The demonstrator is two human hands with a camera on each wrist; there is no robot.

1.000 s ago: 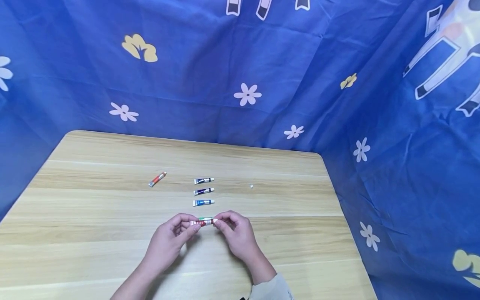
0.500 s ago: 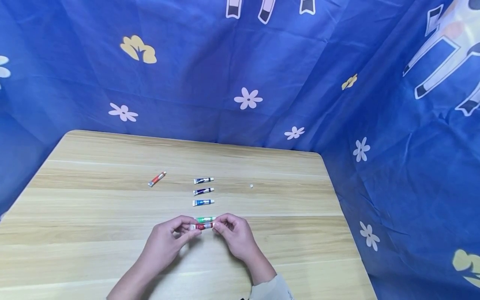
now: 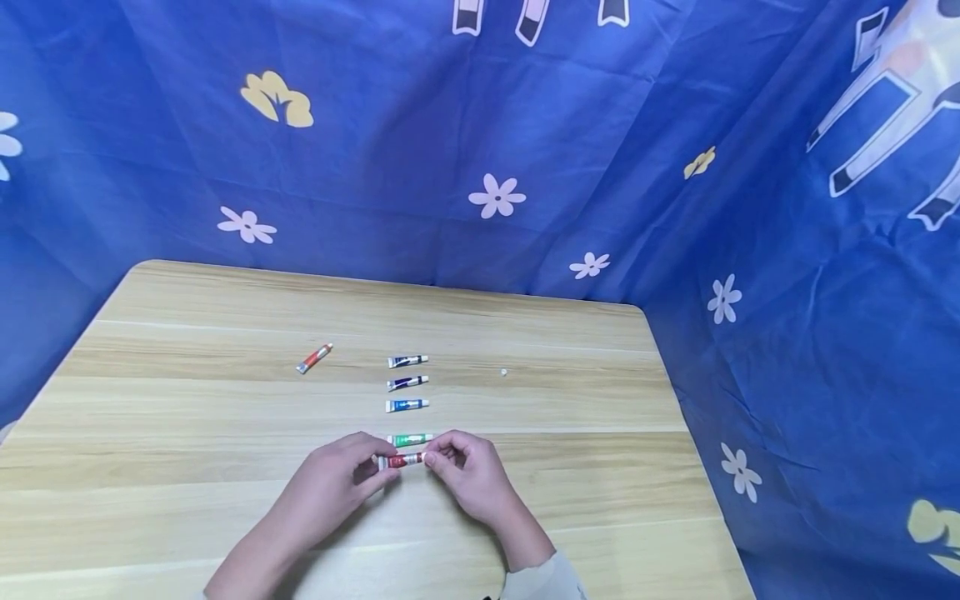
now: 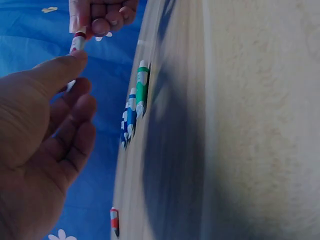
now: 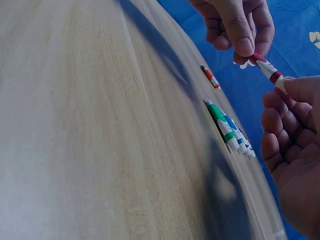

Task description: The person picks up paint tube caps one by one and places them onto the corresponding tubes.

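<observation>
A dark red paint tube point(image 3: 407, 460) is held level between both hands, above the wooden table. My left hand point(image 3: 330, 479) pinches its flat crimped end between thumb and fingers. At the white cap, my right hand point(image 3: 471, 475) grips with thumb and forefinger. In the right wrist view the tube point(image 5: 266, 68) spans from one hand to the other, the cap partly hidden by the right thumb. Just beyond it lies a green paint tube point(image 3: 411, 439), its cap close to the right fingertips. Farther back lie a light blue tube point(image 3: 407, 405) and two dark blue tubes point(image 3: 407, 362), all roughly parallel.
An orange-red paint tube point(image 3: 315, 358) lies slanted at the left of the row. A small white piece point(image 3: 503, 372) sits to the right of the row. Blue patterned cloth point(image 3: 420, 167) hangs behind and beside the table point(image 3: 585, 467).
Both hands have brought the dark red tube slightly toward the body and lower in the head view, so the green tube behind it shows fully. The other tubes stay put.
</observation>
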